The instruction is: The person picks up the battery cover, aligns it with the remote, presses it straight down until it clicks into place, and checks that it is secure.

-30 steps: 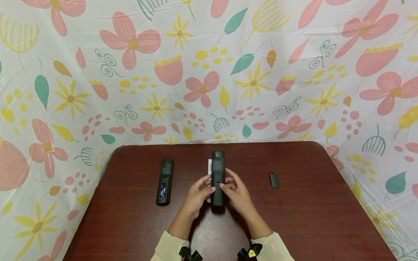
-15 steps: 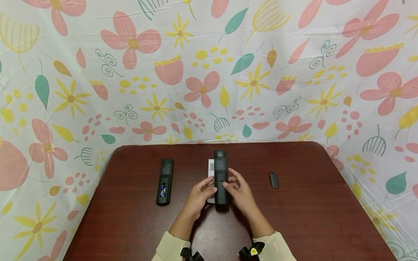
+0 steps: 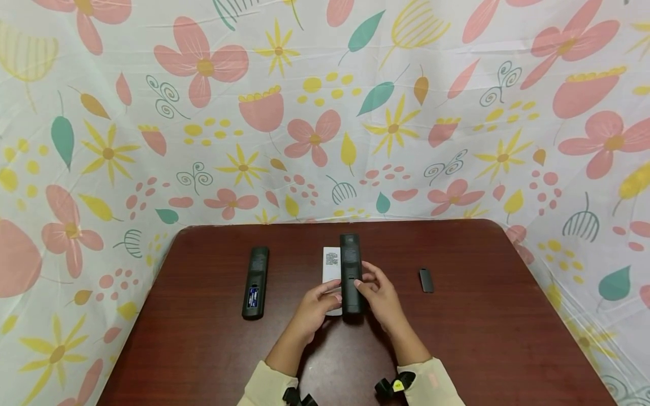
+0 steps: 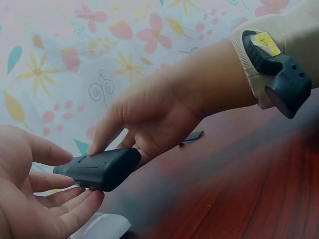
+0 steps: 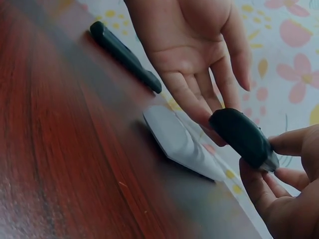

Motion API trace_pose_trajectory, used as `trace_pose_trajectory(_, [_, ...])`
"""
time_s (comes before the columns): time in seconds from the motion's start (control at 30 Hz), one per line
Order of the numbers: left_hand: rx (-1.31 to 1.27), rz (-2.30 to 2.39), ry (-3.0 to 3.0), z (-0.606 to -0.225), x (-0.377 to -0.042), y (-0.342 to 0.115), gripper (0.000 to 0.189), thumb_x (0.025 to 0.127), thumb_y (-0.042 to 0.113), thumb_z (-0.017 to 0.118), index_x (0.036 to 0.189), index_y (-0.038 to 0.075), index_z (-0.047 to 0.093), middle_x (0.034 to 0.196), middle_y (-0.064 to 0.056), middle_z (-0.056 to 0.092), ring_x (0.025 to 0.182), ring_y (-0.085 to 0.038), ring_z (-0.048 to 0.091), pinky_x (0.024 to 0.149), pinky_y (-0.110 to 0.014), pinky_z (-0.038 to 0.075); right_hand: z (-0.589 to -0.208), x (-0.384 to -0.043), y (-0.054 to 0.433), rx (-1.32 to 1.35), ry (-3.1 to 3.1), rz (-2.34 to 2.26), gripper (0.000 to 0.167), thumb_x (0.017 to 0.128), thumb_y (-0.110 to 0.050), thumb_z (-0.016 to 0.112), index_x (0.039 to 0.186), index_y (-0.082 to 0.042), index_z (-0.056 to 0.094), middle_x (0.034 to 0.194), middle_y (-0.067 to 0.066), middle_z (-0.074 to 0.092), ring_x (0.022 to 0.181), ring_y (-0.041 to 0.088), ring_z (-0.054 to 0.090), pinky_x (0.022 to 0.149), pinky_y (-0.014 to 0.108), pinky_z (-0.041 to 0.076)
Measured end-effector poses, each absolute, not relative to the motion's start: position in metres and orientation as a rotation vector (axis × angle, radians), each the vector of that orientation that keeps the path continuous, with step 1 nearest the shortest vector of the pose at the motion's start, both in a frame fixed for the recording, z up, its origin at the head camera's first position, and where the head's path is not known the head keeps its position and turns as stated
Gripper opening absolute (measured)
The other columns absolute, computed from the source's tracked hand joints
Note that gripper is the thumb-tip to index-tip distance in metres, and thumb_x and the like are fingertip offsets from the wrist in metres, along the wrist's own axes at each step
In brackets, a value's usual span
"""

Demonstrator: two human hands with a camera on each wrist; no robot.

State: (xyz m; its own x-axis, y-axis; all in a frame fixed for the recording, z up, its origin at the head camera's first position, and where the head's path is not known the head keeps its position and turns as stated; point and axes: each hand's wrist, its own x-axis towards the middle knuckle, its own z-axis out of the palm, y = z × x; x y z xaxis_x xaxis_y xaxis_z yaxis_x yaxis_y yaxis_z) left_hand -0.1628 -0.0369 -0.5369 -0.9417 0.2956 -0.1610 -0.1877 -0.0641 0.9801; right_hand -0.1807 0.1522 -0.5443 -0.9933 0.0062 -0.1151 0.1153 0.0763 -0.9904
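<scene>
My right hand pinches a black remote control, thumb on its back and fingers at its right side. The remote is held up over the table with its back towards me. My left hand is at the remote's left side, fingers extended. In the right wrist view the left fingertips touch the remote while the left thumb stands apart from it. Under the hands lies a long white object with a printed square code, partly covered by the left fingers.
A second black remote lies at the left, its battery compartment uncovered and blue batteries inside. A small black cover lies at the right. The brown table ends at a flower-printed cloth.
The black remote and my right hand have shifted right, showing more of the white object. My left hand follows slightly right, and its thumb has come off the remote.
</scene>
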Motion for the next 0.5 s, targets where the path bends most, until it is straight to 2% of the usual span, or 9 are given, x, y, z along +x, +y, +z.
trace_pose_trajectory(0.2, [0.156, 2.042, 1.913, -0.536, -0.159, -0.034, 0.051, 0.097, 0.013, 0.059, 0.145, -0.001, 0.051, 0.143, -0.025, 0.057, 0.133, -0.036, 0.056, 0.113, -0.047, 0.043, -0.542, -0.181, 0.158, 0.164, 2.291, -1.980, 0.055, 0.099, -0.024, 0.066, 0.150, -0.022, 0.045, 0.130, 0.015, 0.051, 0.103, 0.018, 0.061, 0.090, 0.030, 0.049])
trace_pose_trajectory(0.3, [0.180, 2.026, 1.911, -0.537, -0.158, -0.032, 0.051, 0.098, 0.013, 0.058, 0.146, -0.002, 0.050, 0.147, -0.023, 0.054, 0.138, -0.036, 0.051, 0.115, -0.051, 0.039, -0.533, -0.179, 0.160, 0.178, 2.303, -1.928, 0.056, 0.101, -0.022, 0.064, 0.153, -0.018, 0.043, 0.132, 0.016, 0.051, 0.106, 0.019, 0.060, 0.093, 0.031, 0.048])
trace_pose_trajectory(0.43, [0.191, 1.990, 1.919, -0.537, -0.157, -0.030, 0.051, 0.100, 0.015, 0.057, 0.147, 0.000, 0.049, 0.148, -0.021, 0.054, 0.139, -0.036, 0.050, 0.116, -0.052, 0.038, -0.523, -0.176, 0.161, 0.190, 2.304, -1.882, 0.058, 0.102, -0.019, 0.061, 0.155, -0.013, 0.039, 0.134, 0.019, 0.050, 0.111, 0.023, 0.061, 0.096, 0.036, 0.048])
trace_pose_trajectory(0.5, [0.183, 1.969, 1.928, -0.537, -0.156, -0.028, 0.050, 0.100, 0.016, 0.058, 0.147, 0.001, 0.050, 0.147, -0.021, 0.054, 0.140, -0.035, 0.050, 0.116, -0.051, 0.039, -0.525, -0.177, 0.163, 0.204, 2.307, -1.871, 0.057, 0.102, -0.020, 0.061, 0.154, -0.014, 0.040, 0.135, 0.019, 0.050, 0.114, 0.025, 0.061, 0.099, 0.039, 0.048])
